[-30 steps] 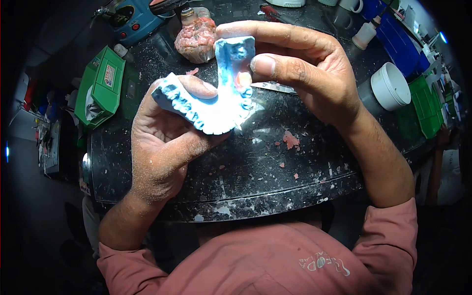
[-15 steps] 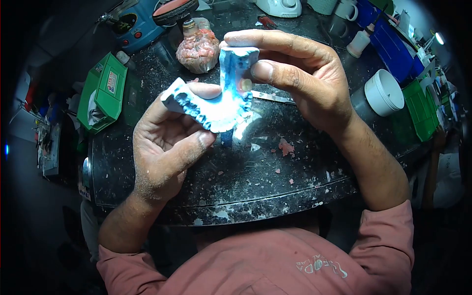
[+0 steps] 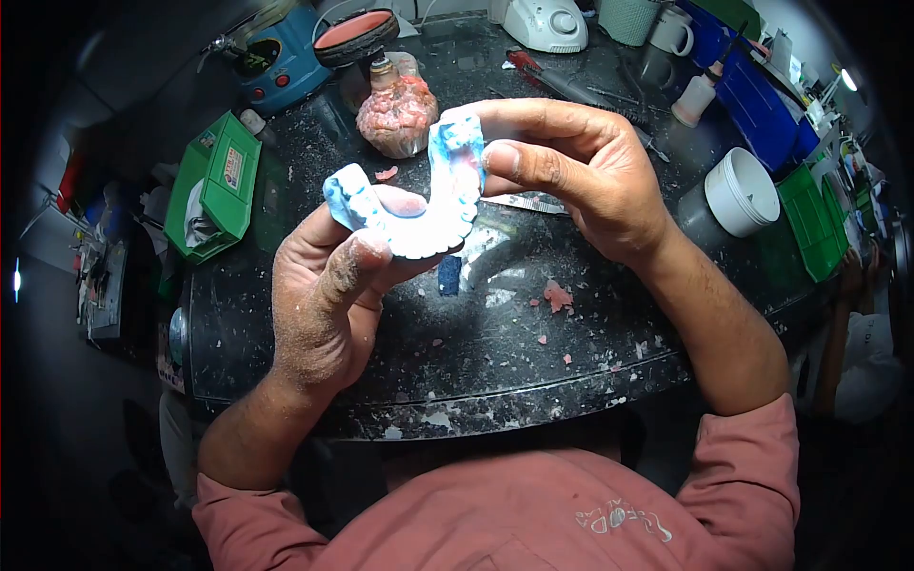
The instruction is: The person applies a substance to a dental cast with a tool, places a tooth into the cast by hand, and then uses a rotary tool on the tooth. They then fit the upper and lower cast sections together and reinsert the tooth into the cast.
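Note:
A horseshoe-shaped plaster dental cast [image 3: 455,195], with a row of teeth and blue-looking shaded ends, is held up over the dark bench, washed out by strong light. My left hand [image 3: 328,295] grips its left side and front, thumb on the near face and fingers behind. With thumb and index finger, my right hand [image 3: 605,186] pinches the far right end of the cast. Below my right fingers lies a flat metal tool [image 3: 528,203], partly hidden by the hand. Behind the cast stands a lumpy, pink wax-crusted vessel [image 3: 398,114].
Pink scraps [image 3: 557,295] litter the bench [image 3: 457,371]. Green bins [image 3: 224,181] [image 3: 814,224] stand at both sides. A white tub [image 3: 743,195] is at right; a blue machine [image 3: 271,62] and a white device [image 3: 547,27] are at the back. Another person's hand [image 3: 862,271] shows far right.
The cast has turned so its tooth surfaces face me more. My left thumb has moved up onto its front, and my right hand has shifted slightly down. The view has moved a little.

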The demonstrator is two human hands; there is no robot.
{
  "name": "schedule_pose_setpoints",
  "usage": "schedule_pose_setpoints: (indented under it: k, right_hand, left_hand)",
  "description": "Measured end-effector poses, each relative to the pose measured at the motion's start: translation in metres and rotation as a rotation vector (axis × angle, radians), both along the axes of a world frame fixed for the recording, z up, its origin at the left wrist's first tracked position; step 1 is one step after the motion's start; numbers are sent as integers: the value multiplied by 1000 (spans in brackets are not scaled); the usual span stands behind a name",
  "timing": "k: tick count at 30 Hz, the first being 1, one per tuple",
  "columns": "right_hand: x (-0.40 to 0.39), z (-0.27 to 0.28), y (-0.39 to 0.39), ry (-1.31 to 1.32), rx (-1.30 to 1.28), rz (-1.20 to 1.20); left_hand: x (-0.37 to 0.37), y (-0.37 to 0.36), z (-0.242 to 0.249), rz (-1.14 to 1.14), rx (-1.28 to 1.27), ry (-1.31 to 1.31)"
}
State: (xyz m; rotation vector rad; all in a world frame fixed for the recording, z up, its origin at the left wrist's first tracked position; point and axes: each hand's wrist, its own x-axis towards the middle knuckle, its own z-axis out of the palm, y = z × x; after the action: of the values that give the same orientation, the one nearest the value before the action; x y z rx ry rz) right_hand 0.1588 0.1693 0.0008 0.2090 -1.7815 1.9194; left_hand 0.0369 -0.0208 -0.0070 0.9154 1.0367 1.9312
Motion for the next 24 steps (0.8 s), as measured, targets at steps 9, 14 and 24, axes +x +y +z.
schedule_pose_setpoints:
  k: [9,14,24]
  right_hand:
    - [-3,6,33,46,120,-281]
    - [17,14,88,-353,584,-748]
    - [-14,-5,79,-831,1058,-609]
  left_hand:
    - [-10,4,-1,44,44,127]
    - [-18,9,13,206,111,180]
    - [-45,7,27,386,144,355]
